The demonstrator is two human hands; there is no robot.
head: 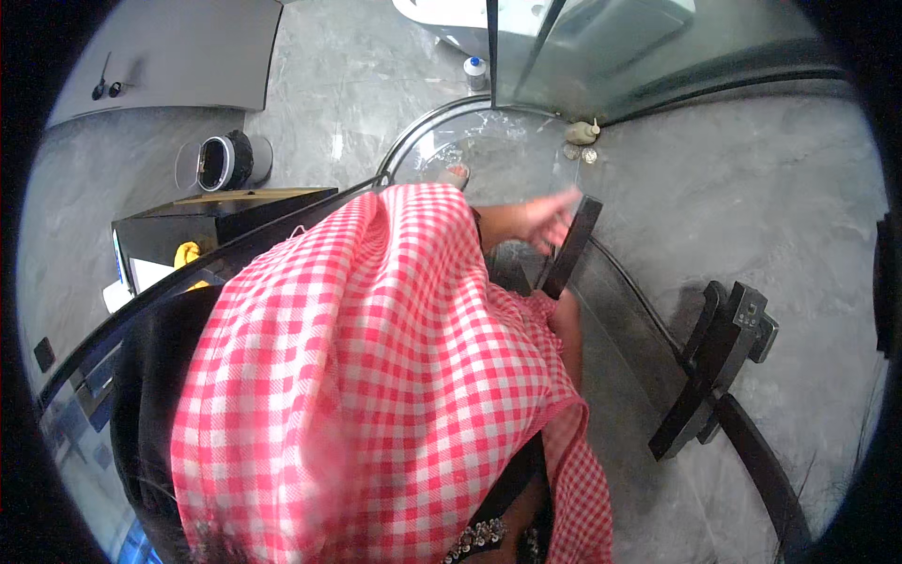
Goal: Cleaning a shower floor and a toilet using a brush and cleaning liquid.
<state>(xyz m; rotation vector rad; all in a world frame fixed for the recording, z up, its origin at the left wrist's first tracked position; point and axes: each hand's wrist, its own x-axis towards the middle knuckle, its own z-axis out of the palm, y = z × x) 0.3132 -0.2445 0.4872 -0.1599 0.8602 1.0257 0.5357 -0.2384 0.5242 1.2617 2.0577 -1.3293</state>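
Note:
A large red-and-white checked cloth (pixel 394 317) hangs in folds across the middle of the view, covering much of my body. From under its upper right edge reaches my left hand (pixel 553 220), blurred, fingers spread with nothing seen in them, close to a dark bar-shaped fixture (pixel 574 247). My right hand (pixel 565 317) is mostly hidden behind the lower end of that fixture and the bunched cloth; its forearm shows just below. Whether its fingers grip the cloth cannot be told.
A curved glass enclosure with a dark rail (pixel 627 282) surrounds me. Black shower fittings (pixel 719 366) are at right. A pump bottle (pixel 582 132) and a blue-capped bottle (pixel 476 74) stand ahead, near a bathtub (pixel 451 32). At left are a bin (pixel 225 162) and a black cabinet (pixel 165 236).

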